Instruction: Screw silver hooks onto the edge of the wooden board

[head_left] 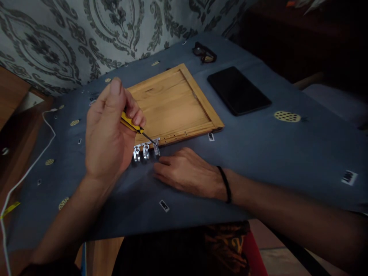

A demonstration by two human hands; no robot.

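My left hand (pixel 110 126) is wrapped round a yellow and black screwdriver (pixel 131 123). The tool's shaft slants down to the right, its tip at the rightmost of several silver metal hinges (pixel 156 147). These hinges sit in a row on the near edge of a wooden panel (pixel 161 100). My right hand (pixel 191 172), with a black band at the wrist, lies low over the cloth just right of the hinges. Its fingertips are close together beside the rightmost hinge; whether they hold anything is hidden. Small dark holes show along the panel's edge further right.
A black tablet (pixel 239 91) lies right of the panel, with dark glasses (pixel 204 53) behind it. Blue patterned cloth (pixel 299 153) covers the table. A white cable (pixel 28 168) runs down the left side. Patterned wall covering rises behind.
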